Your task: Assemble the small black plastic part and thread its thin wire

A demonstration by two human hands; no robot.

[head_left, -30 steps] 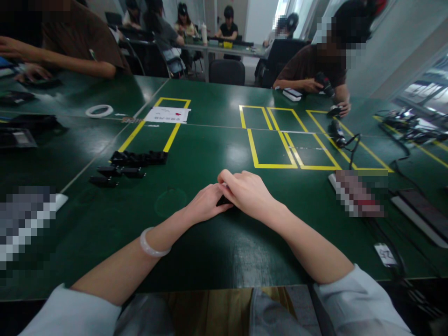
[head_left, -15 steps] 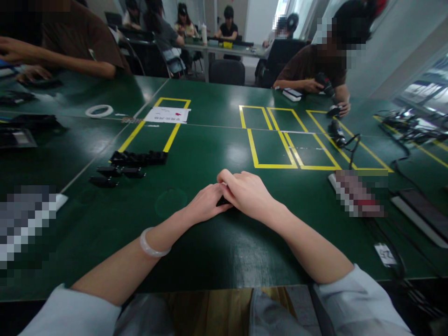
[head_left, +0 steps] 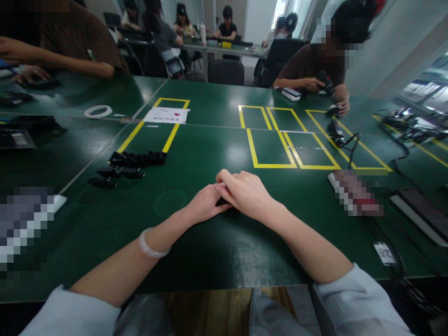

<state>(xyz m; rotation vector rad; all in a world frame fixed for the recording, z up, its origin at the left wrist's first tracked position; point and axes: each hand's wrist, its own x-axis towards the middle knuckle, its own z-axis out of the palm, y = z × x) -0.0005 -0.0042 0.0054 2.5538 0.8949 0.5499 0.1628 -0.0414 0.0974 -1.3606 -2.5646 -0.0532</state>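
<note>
Over the near middle of the green table, my left hand (head_left: 206,204) and my right hand (head_left: 250,196) meet with fingers closed together. My right hand partly covers the fingertips of my left. A dark patch shows in the gap between them; what they hold there is mostly hidden and I cannot make it out. A pale bangle (head_left: 149,245) circles my left wrist. To the left of my hands, several small black pieces (head_left: 121,172) lie on the table beside a longer row of black parts (head_left: 138,158).
Yellow tape outlines (head_left: 275,166) mark the green table (head_left: 206,144). A white sheet (head_left: 166,115) and a tape roll (head_left: 98,111) lie far left. At right are a blurred-out device (head_left: 357,193), a dark slab (head_left: 420,214) and cables (head_left: 402,128). A co-worker (head_left: 308,70) handles a dark tool opposite.
Both hands stay joined in nearly the same place, with only slight finger movement. The whole view has shifted a little.
</note>
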